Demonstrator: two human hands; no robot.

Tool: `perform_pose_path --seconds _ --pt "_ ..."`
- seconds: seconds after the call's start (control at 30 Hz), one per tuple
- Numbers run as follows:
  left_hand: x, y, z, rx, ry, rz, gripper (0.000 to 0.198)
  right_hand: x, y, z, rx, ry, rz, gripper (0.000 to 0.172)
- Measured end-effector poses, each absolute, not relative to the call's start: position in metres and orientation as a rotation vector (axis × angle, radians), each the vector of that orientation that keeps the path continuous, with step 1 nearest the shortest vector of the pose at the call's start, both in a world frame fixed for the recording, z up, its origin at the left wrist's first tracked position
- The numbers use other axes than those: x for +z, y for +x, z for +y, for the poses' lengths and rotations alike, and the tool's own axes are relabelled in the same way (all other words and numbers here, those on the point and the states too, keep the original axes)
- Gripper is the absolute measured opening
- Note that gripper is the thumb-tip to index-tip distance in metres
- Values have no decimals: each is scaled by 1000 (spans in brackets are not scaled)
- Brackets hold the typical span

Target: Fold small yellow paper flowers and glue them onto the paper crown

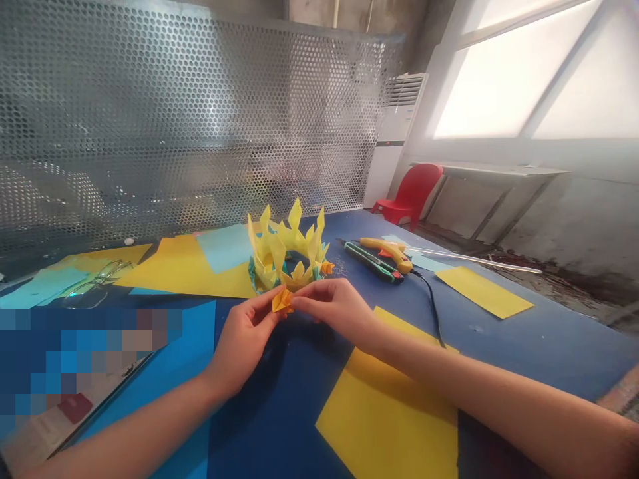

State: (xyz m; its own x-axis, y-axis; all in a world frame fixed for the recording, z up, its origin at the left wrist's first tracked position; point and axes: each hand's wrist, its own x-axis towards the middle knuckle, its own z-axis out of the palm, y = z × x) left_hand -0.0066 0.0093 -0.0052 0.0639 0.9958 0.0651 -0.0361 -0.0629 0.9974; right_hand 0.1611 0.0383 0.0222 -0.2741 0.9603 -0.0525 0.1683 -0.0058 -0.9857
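Observation:
Between my two hands is a small orange folded paper flower (282, 301). My left hand (247, 326) pinches it from the left with thumb and fingers. From the right, the fingertips of my right hand (332, 303) close on its edge. Just behind them on the table stands a paper crown (277, 256) with tall yellow points and a teal band. Another small orange folded piece (327, 267) sits at the crown's right side. The crown's near lower edge is partly hidden by my hands.
A yellow glue gun (392, 249) with a black cord and a green-and-black cutter (372, 261) lie right of the crown. Yellow sheets (399, 406), blue paper (190, 372) and eyeglasses (102, 279) lie on the blue table (269, 412). A perforated metal screen (200, 126) rises behind.

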Motion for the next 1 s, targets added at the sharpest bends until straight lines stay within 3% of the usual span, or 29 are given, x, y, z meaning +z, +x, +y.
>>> perform_pose_path --seconds 0.33,1.0 --pt "-8 -6 11 1280 1223 1080 36 23 161 38 1572 -1279 -1336 21" --pt "-8 -6 10 1251 1153 1020 38 27 161 36 1589 -1328 -1244 15"
